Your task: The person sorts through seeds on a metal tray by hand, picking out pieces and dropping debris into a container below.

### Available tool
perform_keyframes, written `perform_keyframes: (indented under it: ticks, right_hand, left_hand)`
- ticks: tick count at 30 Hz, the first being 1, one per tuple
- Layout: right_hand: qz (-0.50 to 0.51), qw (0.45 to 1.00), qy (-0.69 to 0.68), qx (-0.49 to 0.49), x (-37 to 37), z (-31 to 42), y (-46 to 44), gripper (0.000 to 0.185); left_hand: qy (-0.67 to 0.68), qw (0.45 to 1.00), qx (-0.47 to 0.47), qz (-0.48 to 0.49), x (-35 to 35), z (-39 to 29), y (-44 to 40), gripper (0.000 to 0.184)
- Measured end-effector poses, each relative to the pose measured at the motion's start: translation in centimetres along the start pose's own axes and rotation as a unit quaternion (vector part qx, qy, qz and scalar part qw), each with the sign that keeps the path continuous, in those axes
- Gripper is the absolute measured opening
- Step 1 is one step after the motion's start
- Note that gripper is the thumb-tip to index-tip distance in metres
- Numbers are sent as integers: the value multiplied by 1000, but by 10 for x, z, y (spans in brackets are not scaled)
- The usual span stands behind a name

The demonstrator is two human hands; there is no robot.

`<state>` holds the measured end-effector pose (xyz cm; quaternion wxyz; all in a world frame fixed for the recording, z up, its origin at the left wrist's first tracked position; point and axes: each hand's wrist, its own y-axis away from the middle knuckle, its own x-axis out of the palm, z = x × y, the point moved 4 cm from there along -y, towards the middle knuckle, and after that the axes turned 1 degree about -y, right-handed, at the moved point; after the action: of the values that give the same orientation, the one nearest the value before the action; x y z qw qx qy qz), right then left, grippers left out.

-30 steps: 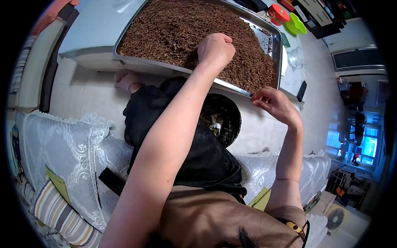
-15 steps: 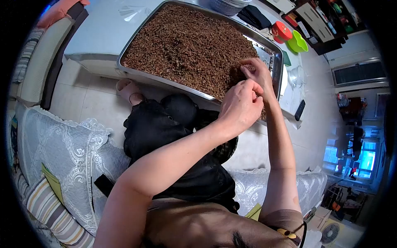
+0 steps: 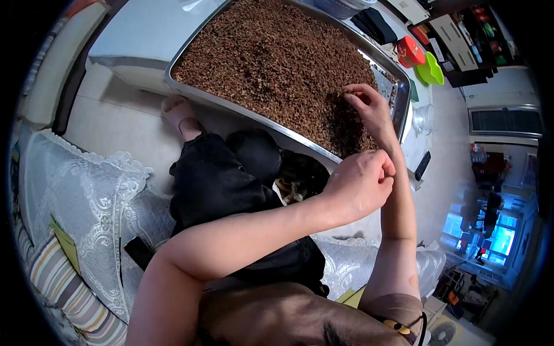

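A large metal tray (image 3: 254, 120) holds a heap of small brown dried bits (image 3: 277, 63), too fine to name surely. My right hand (image 3: 374, 112) is over the right end of the heap, its thumb and forefinger bent close together at the surface. Whatever lies between those fingertips is too small to make out. Just in front of the tray's near edge, my left hand (image 3: 360, 183) is closed with fingers curled in, close by my right forearm. What it holds, if anything, is hidden.
The tray rests on a white table (image 3: 135, 40). Beyond it are a red container (image 3: 410, 52), a green bowl (image 3: 430, 69) and dark cloth (image 3: 374, 25). A black remote (image 3: 423, 165) lies at the right. A cat (image 3: 300, 177) is beneath the tray's near edge, beside my legs.
My left hand has drawn back from the heap towards my body, onto the right forearm side. My right hand remains at the heap's right end. The view has shifted slightly.
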<state>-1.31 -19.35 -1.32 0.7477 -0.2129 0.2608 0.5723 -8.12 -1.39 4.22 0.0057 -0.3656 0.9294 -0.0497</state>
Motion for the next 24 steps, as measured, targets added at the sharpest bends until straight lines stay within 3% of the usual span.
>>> perform_keyframes:
  ticks: [2,3,6,11,14,20,21,24]
  right_hand:
    - [-6,996,-87,17,-11,3,13,23]
    - [11,981,-143,127,-14,21,25,26]
    - [-12,963,-234,132,-20,24,37,29]
    - [-4,980,-187,71,-22,31,47,35]
    - [-20,984,-169,59,-25,22,49,33]
    - [-113,992,44,27,-27,18,67,18]
    - [-109,987,97,-64,-21,23,66,19]
    - [-98,973,189,-87,-4,34,68,23]
  left_hand:
    - [-21,1000,0,17,6,1,7,13]
    - [-17,999,-9,30,10,3,11,13]
    - [12,997,-44,70,18,8,15,15]
    - [23,990,-99,98,25,21,17,17]
    - [-27,991,-84,97,23,19,17,17]
    - [-33,991,-73,103,23,15,17,17]
    - [-29,992,-68,100,23,14,17,17]
    - [-23,994,-59,90,20,13,16,16]
